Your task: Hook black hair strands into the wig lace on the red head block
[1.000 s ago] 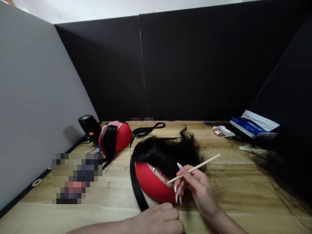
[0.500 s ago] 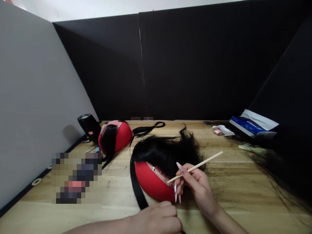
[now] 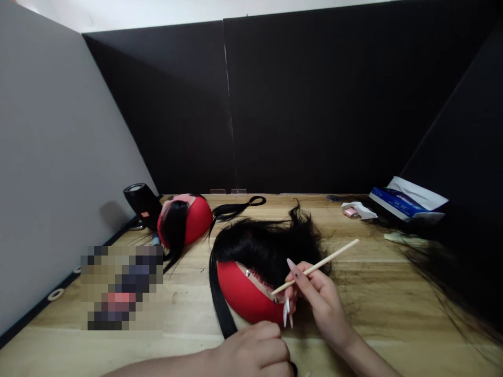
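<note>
A red dome-shaped wig block (image 3: 245, 296) lies on the wooden table, with a lace wig cap pinned along its edge and long black hair (image 3: 271, 246) spread over its far side. My right hand (image 3: 320, 296), closed in a pinch, holds a thin wooden stick (image 3: 334, 255) slantwise. Its lower tip is at the lace edge, close to a pin; whether a needle sits in it is too small to tell. My left hand (image 3: 255, 348) is a fist before the block. A flat lock of black hair (image 3: 223, 311) runs down to it, and a black bit shows past the knuckles.
A second red block (image 3: 200, 220) with lace and hair stands at back left beside a black cylindrical speaker (image 3: 143, 204). Behind lies a tied hair bundle (image 3: 236, 208). At right are a blue box (image 3: 404, 204), crumpled tissue (image 3: 361, 210) and loose hair. A pixelated patch covers the left.
The right hand and stick have shifted slightly, the stick's upper end rising a little. My left hand has moved slightly up and left, and more black shows beside it.
</note>
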Tool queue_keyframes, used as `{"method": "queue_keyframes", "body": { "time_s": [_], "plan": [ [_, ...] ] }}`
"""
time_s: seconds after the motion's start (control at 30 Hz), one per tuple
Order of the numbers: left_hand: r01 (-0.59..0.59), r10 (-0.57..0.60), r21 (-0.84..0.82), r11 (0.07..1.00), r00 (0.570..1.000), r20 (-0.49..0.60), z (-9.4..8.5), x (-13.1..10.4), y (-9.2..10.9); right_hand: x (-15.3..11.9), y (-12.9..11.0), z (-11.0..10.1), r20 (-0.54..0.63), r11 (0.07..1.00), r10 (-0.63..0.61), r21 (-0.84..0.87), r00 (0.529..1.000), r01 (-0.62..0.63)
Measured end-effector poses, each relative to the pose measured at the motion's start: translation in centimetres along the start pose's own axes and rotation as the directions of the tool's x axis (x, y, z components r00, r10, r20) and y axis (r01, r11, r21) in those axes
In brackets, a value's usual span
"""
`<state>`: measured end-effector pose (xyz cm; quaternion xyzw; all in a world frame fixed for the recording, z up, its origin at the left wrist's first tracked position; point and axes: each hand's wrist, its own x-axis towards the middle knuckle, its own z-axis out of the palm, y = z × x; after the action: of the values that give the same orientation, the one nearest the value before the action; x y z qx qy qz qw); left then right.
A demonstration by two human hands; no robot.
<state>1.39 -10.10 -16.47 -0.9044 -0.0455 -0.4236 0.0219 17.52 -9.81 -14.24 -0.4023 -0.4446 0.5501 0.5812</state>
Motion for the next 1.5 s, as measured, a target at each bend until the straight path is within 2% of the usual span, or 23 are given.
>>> {"method": "queue_keyframes", "body": {
  "time_s": [0.2, 0.33, 0.43, 0.77, 0.9, 1.17, 1.4, 1.5],
  "plan": [
    [0.009, -0.010, 0.042, 0.999, 1.000, 0.021, 0.2, -0.2, 0.0, 0.1, -0.3, 0.4, -0.040, 1.000, 0.010, -0.017, 0.999, -0.010],
    [-0.030, 0.029, 0.009, 1.000, 0.999, 0.034, 0.0, -0.2, -0.1, 0.3, -0.2, 0.5, -0.048, 0.999, 0.020, -0.025, 0.999, -0.021],
    [-0.018, 0.018, 0.000, 1.000, 1.000, 0.018, 0.0, -0.1, -0.1, 0.4, 0.0, 0.5, -0.062, 0.999, 0.028, -0.028, 0.998, -0.030],
    [-0.040, 0.041, -0.005, 0.999, 0.997, 0.071, -0.3, -0.3, -0.2, 0.6, 0.2, 0.3, -0.083, 0.997, 0.030, -0.063, 0.996, -0.036],
    [-0.045, 0.045, 0.000, 0.999, 0.994, 0.095, -0.3, -0.5, -0.1, 0.6, 0.2, 0.2, -0.099, 0.996, 0.010, -0.089, 0.995, -0.018],
    [-0.048, 0.049, -0.017, 0.999, 0.998, 0.051, 0.0, -0.7, -0.3, 0.3, -0.3, 0.7, -0.174, 0.993, -0.019, -0.116, 0.985, -0.002],
    [-0.064, 0.058, 0.037, 0.997, 0.988, 0.146, -0.2, -1.2, -0.4, -0.4, -1.0, 1.6, -0.264, 0.987, -0.081, -0.156, 0.961, 0.040],
    [-0.073, 0.067, 0.048, 0.996, 0.990, 0.125, -0.2, -1.1, -0.5, -0.6, -1.0, 1.6, -0.284, 0.981, -0.126, -0.179, 0.950, 0.077]
  ]
}}
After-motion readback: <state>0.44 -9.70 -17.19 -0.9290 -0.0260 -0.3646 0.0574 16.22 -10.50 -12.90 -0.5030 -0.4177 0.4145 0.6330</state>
